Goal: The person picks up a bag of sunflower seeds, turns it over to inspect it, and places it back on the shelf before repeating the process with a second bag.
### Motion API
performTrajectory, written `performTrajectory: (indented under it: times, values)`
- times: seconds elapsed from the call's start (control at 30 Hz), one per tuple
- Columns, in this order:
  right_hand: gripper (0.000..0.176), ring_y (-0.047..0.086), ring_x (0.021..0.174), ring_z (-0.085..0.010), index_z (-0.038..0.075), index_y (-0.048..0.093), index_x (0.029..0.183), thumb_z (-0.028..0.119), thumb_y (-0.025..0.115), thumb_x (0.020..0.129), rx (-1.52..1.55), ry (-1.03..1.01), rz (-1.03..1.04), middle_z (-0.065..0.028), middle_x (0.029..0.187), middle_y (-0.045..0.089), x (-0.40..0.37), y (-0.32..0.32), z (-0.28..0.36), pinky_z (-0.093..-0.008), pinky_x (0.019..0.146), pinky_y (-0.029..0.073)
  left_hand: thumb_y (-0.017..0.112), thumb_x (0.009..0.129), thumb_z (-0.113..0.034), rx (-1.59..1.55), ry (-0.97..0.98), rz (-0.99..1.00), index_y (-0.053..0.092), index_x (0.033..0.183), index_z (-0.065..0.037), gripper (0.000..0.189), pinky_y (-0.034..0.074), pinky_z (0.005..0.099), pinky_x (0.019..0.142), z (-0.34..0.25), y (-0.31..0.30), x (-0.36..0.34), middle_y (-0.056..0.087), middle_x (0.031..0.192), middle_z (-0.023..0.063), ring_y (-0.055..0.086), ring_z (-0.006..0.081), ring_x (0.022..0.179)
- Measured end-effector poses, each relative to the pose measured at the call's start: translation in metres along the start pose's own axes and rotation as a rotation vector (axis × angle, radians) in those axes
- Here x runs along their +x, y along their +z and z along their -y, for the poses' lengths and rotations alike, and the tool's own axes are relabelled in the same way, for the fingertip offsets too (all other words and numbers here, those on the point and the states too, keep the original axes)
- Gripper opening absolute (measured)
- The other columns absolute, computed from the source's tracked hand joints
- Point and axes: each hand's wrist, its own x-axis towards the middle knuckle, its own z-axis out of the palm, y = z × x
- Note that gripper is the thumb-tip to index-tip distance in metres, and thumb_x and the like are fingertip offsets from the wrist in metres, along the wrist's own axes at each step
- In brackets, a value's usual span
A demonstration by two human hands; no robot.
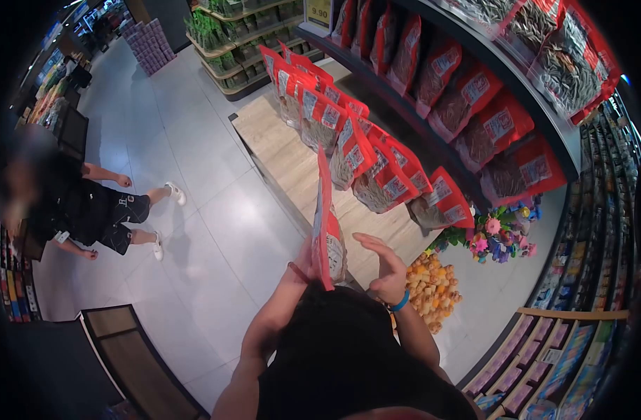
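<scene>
A red food bag with a clear lower part stands upright, edge-on to me, close in front of my body. My left hand holds it from the left side, and the bag hides most of those fingers. Just right of the bag is my right hand, open with its fingers apart, a blue band on the wrist. I see no contact between it and the bag. Beyond both hands, several similar red bags with brownish contents stand in rows on a light wooden display platform.
More red bags fill a dark tiered shelf on the right. Colourful flowers and a heap of orange-brown items lie beyond my right arm. At left a person in black walks on the tiled floor. Shelving curves at lower right.
</scene>
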Motion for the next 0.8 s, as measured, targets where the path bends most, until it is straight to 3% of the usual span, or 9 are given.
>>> performTrajectory:
  times: [0.1, 0.17, 0.23, 0.3, 0.37, 0.4, 0.5, 0.57, 0.8]
  values:
    - [0.099, 0.041, 0.134, -0.0297, -0.001, 0.04, 0.138, 0.052, 0.083, 0.066, 0.15, 0.122, -0.138, -0.0179, 0.138, 0.049, 0.011, -0.009, -0.006, -0.0435, 0.11, 0.03, 0.044, 0.096, -0.045, -0.081, -0.101, -0.091, 0.059, 0.103, -0.004, 0.045, 0.057, 0.0461, 0.069, 0.023, 0.013, -0.002, 0.065, 0.09, 0.0164, 0.067, 0.0331, 0.08]
    - [0.108, 0.04, 0.135, -0.0276, -0.001, 0.033, 0.142, 0.052, 0.084, 0.063, 0.26, 0.23, -0.037, -0.0174, 0.14, 0.047, 0.02, -0.013, -0.008, -0.0417, 0.11, 0.031, 0.046, 0.095, -0.044, 0.221, -0.285, -0.184, 0.059, 0.098, -0.004, 0.042, 0.056, 0.0484, 0.065, 0.03, 0.034, -0.002, 0.065, 0.086, 0.0173, 0.067, 0.0333, 0.071]
    - [0.106, 0.048, 0.127, -0.0242, -0.002, 0.038, 0.14, 0.048, 0.087, 0.06, 0.278, 0.319, 0.078, -0.0155, 0.134, 0.052, 0.017, -0.027, -0.02, -0.039, 0.106, 0.036, 0.046, 0.096, -0.044, 0.249, -0.551, -0.174, 0.059, 0.098, -0.004, 0.043, 0.057, 0.0495, 0.063, 0.038, 0.003, 0.02, 0.066, 0.079, 0.0176, 0.067, 0.0331, 0.067]
    - [0.094, 0.057, 0.114, -0.0214, -0.002, 0.047, 0.134, 0.037, 0.089, 0.06, 0.207, 0.445, 0.397, -0.0124, 0.123, 0.059, 0.012, -0.046, -0.024, -0.0368, 0.101, 0.042, 0.044, 0.097, -0.042, 0.426, -0.57, -0.11, 0.058, 0.103, -0.003, 0.042, 0.057, 0.0489, 0.063, 0.043, 0.004, 0.018, 0.066, 0.085, 0.0202, 0.068, 0.0346, 0.068]
    - [0.087, 0.055, 0.115, -0.019, 0.001, 0.049, 0.134, 0.031, 0.09, 0.062, 0.197, 0.459, 0.399, -0.008, 0.126, 0.058, -0.002, -0.058, -0.03, -0.0364, 0.105, 0.038, 0.045, 0.097, -0.042, 0.417, -0.628, -0.146, 0.056, 0.109, -0.003, 0.043, 0.057, 0.0479, 0.066, 0.045, 0.006, 0.021, 0.066, 0.091, 0.0214, 0.068, 0.0353, 0.073]
    - [0.087, 0.056, 0.114, -0.0182, 0.001, 0.049, 0.134, 0.029, 0.09, 0.063, 0.232, 0.487, 0.278, -0.0069, 0.125, 0.059, -0.013, -0.061, -0.035, -0.0353, 0.103, 0.04, 0.046, 0.097, -0.042, 0.405, -0.668, -0.183, 0.055, 0.115, -0.002, 0.044, 0.058, 0.047, 0.069, 0.046, 0.007, 0.021, 0.065, 0.098, 0.0225, 0.069, 0.036, 0.078]
    - [0.08, 0.058, 0.109, -0.0153, 0.001, 0.049, 0.132, 0.022, 0.089, 0.065, 0.43, 0.52, -0.016, -0.0042, 0.122, 0.061, -0.053, -0.068, -0.058, -0.0312, 0.095, 0.046, 0.048, 0.097, -0.044, 0.475, -0.469, 0.266, 0.045, 0.136, -0.005, 0.056, 0.054, 0.0415, 0.088, 0.042, 0.006, 0.012, 0.059, 0.124, 0.0184, 0.064, 0.0318, 0.104]
    - [0.073, 0.06, 0.107, -0.0149, 0.002, 0.051, 0.129, 0.018, 0.087, 0.067, 0.506, 0.567, -0.314, -0.0045, 0.121, 0.061, -0.085, -0.08, -0.077, -0.0294, 0.093, 0.048, 0.041, 0.102, -0.036, 0.738, -0.369, -0.188, 0.045, 0.139, -0.007, 0.047, 0.05, 0.0373, 0.095, 0.047, 0.003, 0.017, 0.057, 0.129, 0.012, 0.06, 0.0205, 0.112]
    - [0.052, 0.06, 0.108, -0.0176, 0.004, 0.047, 0.128, 0.001, 0.072, 0.082, 0.576, 0.493, -0.773, -0.007, 0.121, 0.061, -0.141, -0.089, -0.085, -0.0325, 0.093, 0.048, 0.038, 0.101, -0.048, 1.146, -0.171, -0.476, 0.054, 0.128, -0.005, 0.053, 0.041, 0.038, 0.098, 0.043, -0.015, 0.018, 0.058, 0.127, 0.009, 0.051, 0.0181, 0.12]
